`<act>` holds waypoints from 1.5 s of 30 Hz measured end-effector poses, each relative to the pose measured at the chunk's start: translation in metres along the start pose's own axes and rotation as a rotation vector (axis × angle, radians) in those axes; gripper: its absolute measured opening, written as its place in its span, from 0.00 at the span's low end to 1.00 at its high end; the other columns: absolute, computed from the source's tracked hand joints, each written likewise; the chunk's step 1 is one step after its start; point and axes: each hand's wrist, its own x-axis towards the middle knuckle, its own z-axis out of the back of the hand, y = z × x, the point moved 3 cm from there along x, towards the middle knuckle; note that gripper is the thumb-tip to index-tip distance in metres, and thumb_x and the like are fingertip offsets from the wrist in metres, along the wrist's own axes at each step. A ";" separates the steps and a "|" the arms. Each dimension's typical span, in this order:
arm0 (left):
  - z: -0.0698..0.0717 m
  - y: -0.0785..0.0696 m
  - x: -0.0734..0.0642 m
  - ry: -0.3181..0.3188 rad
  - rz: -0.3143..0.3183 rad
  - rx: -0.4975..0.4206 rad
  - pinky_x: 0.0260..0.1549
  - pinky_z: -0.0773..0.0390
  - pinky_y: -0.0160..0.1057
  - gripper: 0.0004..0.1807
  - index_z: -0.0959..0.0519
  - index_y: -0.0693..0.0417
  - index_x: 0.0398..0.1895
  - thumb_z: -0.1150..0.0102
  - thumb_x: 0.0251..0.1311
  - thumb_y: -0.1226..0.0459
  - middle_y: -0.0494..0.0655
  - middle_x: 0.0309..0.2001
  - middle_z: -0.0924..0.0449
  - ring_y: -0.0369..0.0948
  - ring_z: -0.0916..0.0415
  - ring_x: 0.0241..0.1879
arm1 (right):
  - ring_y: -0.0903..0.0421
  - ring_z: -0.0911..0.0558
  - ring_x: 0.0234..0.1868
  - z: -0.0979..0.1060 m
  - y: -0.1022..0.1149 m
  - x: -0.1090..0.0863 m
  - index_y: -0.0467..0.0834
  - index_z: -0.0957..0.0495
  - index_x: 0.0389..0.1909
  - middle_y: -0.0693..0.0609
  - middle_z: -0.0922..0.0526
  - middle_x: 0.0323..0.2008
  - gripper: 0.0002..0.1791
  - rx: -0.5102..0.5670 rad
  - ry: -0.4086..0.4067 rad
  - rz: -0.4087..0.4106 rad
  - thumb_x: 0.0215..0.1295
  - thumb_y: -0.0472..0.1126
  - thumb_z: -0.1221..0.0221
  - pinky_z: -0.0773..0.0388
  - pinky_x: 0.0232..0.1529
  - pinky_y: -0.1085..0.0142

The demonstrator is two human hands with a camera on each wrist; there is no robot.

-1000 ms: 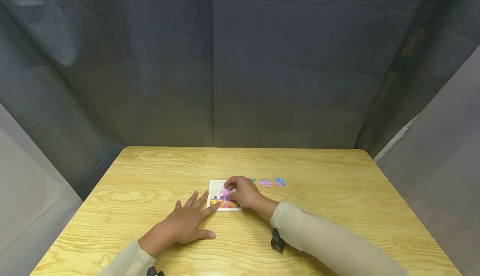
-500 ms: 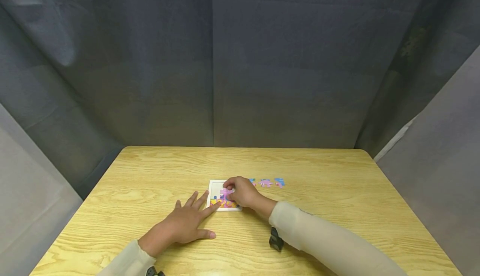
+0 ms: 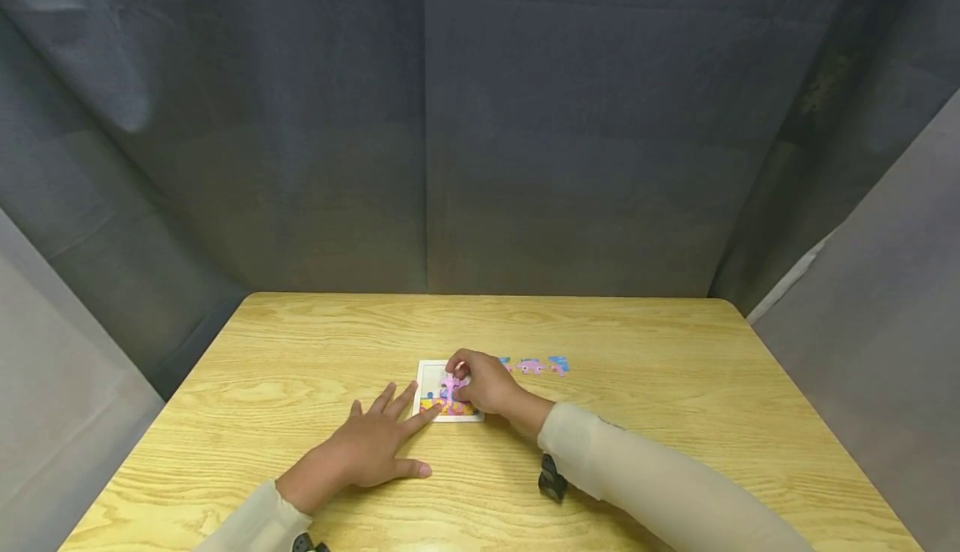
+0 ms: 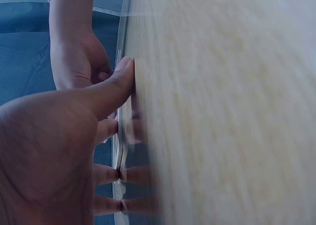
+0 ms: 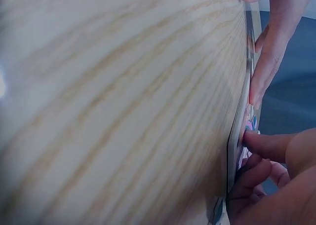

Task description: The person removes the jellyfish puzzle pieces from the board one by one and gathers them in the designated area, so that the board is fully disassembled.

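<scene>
A small jigsaw puzzle sits in a white-rimmed tray (image 3: 450, 419), its lower rows yellow, pink and blue. The right hand (image 3: 486, 383) is over the tray's right side, with thumb and fingers pinching a pink puzzle piece (image 3: 450, 383) just above the filled part. Its fingers hide much of that piece and the tray's upper right. The left hand (image 3: 375, 444) lies spread on the table at the tray's left, a fingertip reaching onto its lower edge. In the right wrist view, the right hand's fingertips (image 5: 252, 138) are down at the puzzle.
Several loose puzzle pieces, among them a pink one with eyes (image 3: 530, 366) and a blue and pink one (image 3: 558, 365), lie right of the tray. The wooden table (image 3: 637, 368) ends at a dark curtain (image 3: 570, 135) behind.
The pink piece in the right hand's fingers has tilted and shifted slightly over the puzzle. The right hand has moved a little left; the left hand stays where it was.
</scene>
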 end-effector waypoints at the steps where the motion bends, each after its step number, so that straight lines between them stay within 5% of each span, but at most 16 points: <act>1: 0.000 0.000 0.000 0.001 0.001 -0.001 0.58 0.43 0.84 0.49 0.45 0.32 0.83 0.49 0.62 0.28 0.59 0.83 0.57 0.69 0.58 0.79 | 0.56 0.22 0.39 0.000 0.000 0.000 0.43 0.20 0.50 0.50 0.19 0.40 0.19 0.001 0.001 0.003 0.60 0.29 0.29 0.19 0.44 0.61; 19: -0.002 0.001 0.000 0.003 0.006 0.002 0.59 0.44 0.84 0.48 0.46 0.32 0.83 0.49 0.62 0.28 0.59 0.83 0.58 0.69 0.58 0.79 | 0.56 0.18 0.38 0.001 0.004 -0.005 0.44 0.21 0.53 0.47 0.16 0.42 0.18 -0.014 -0.011 0.064 0.64 0.30 0.32 0.15 0.45 0.59; 26: -0.001 0.000 0.000 0.007 0.011 0.005 0.59 0.44 0.84 0.49 0.45 0.32 0.83 0.49 0.61 0.28 0.59 0.83 0.58 0.68 0.58 0.79 | 0.58 0.21 0.29 0.000 0.004 -0.005 0.40 0.22 0.53 0.47 0.19 0.35 0.16 0.027 0.002 0.082 0.66 0.28 0.34 0.18 0.35 0.67; 45: -0.001 0.003 0.002 0.004 0.009 0.006 0.59 0.44 0.84 0.49 0.46 0.32 0.83 0.49 0.62 0.28 0.58 0.84 0.60 0.69 0.59 0.79 | 0.54 0.19 0.31 0.001 -0.005 -0.003 0.40 0.22 0.55 0.50 0.20 0.32 0.15 0.155 -0.023 0.015 0.70 0.30 0.37 0.20 0.33 0.67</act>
